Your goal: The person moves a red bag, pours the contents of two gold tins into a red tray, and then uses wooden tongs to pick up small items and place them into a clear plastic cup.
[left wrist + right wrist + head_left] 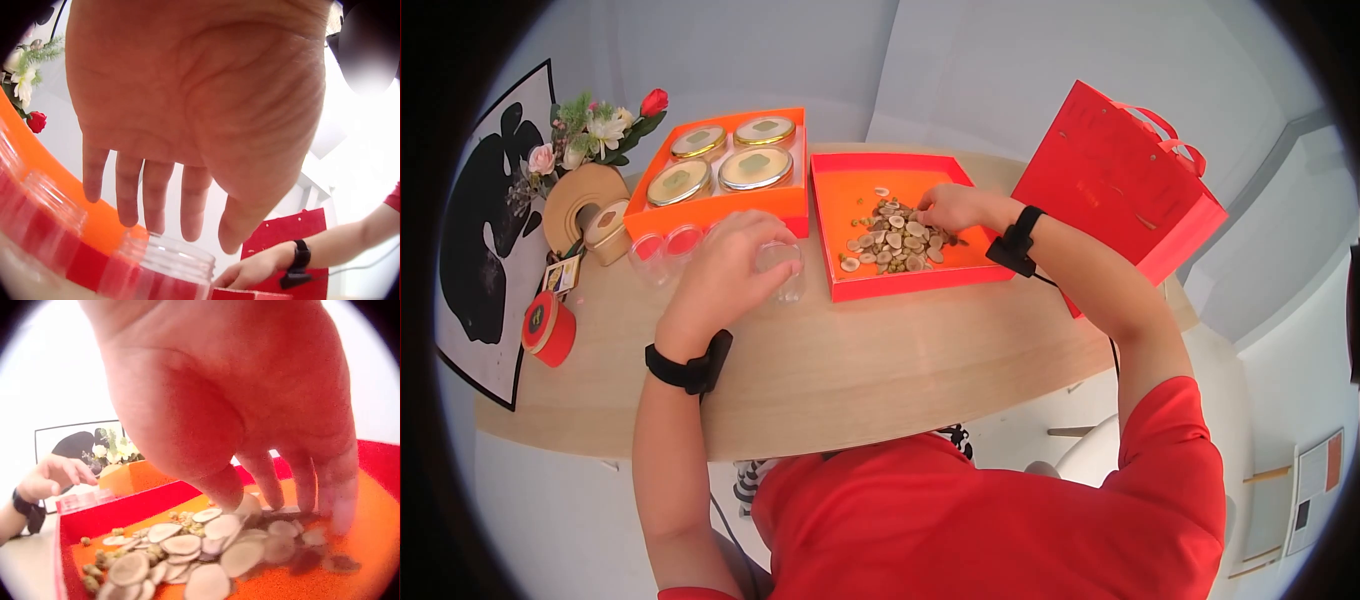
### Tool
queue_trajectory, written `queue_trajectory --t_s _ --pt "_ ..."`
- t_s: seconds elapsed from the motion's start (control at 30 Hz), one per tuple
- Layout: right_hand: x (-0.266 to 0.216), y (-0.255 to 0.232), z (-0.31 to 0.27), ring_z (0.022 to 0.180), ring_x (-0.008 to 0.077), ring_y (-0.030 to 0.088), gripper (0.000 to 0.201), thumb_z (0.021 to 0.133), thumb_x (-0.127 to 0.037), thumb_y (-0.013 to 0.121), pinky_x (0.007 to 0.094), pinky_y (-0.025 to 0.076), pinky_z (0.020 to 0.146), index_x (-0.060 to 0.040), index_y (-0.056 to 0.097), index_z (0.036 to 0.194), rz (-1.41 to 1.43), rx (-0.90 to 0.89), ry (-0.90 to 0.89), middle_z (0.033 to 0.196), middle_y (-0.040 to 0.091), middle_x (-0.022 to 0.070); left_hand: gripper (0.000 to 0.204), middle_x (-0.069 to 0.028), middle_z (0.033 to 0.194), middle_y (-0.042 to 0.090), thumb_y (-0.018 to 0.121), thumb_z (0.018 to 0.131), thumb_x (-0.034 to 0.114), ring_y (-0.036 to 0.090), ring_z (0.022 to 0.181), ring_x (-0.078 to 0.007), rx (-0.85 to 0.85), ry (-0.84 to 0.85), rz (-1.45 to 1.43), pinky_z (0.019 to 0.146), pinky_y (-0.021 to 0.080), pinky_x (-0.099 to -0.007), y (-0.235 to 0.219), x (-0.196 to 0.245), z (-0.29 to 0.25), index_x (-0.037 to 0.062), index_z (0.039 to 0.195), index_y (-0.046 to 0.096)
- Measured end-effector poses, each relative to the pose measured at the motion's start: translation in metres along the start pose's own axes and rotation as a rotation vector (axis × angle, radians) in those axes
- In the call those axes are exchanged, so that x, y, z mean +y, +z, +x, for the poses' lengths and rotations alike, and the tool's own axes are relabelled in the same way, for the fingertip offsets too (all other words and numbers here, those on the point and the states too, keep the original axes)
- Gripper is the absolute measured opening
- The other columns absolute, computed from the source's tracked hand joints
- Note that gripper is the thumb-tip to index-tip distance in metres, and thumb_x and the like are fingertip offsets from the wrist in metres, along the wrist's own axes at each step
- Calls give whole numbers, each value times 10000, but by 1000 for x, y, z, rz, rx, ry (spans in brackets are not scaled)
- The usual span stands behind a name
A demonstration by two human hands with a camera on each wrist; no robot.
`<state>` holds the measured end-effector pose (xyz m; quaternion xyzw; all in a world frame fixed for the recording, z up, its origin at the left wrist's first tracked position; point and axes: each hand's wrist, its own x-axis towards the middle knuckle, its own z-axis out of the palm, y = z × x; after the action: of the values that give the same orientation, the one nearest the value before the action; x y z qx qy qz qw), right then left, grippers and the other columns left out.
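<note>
My left hand (738,250) is over a clear open-topped jar (788,278), its thumb near the rim. In the left wrist view the fingers hang straight and spread, and the palm holds nothing. My right hand (955,208) reaches into a shallow red box lid (915,288) with an orange inside. There its thumb and fingers pinch at the right edge of a heap of pale dried slices (244,553). Small greenish-brown buds (94,575) lie among the slices. Part of the pinch is hidden by the fingers.
Left of the lid stands an orange box (805,170) holding several gold-rimmed round tins (756,168). More clear jars (648,250) line its front. A red paper bag (1100,180) leans at the right. Flowers (605,135), a red round tin (550,330) and a picture board (485,230) occupy the left.
</note>
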<state>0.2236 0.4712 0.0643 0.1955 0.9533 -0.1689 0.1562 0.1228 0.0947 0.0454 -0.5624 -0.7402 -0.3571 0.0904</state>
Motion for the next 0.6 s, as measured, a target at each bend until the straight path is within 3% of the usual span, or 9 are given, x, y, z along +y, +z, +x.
queue_trajectory --t_s 0.17,0.27,0.37,0.47,0.6 --pt "-33 -1 -33 842 209 761 439 1081 -293 605 388 604 757 28 694 1368 -5 54 -82 1025 784 168 252 -148 1176 721 792 874 118 660 1173 -347 -4 16 6 1019 527 -445 1 -2 1 11 1095 737" --pt "-40 6 -34 866 183 743 373 1068 -299 628 362 599 767 5 766 1234 -106 205 -337 1012 774 128 243 -151 1176 721 785 873 112 660 1174 -348 9 21 -1 1019 527 -446 1 -2 1 8 1087 737" --pt "-72 5 -63 897 196 739 325 1051 -256 612 363 603 797 -6 796 1143 192 -95 -243 975 763 103 233 -152 1174 720 778 875 106 661 1171 -346 24 26 -4 1015 528 -444 1 -3 -1 4 1080 736" --pt "-87 5 -84 834 177 704 323 1059 -273 612 346 586 762 -11 798 1030 177 -218 -283 901 731 63 226 -151 1169 720 775 877 103 663 1166 -343 36 26 -6 1008 530 -439 0 -3 -1 0 1074 733" --pt "-64 10 -61 756 154 628 327 1073 -282 608 339 554 713 -24 783 975 32 -304 -259 806 654 35 221 -149 1160 719 776 880 104 664 1158 -340 41 26 -28 1001 531 -432 0 -1 -1 -2 1068 731"
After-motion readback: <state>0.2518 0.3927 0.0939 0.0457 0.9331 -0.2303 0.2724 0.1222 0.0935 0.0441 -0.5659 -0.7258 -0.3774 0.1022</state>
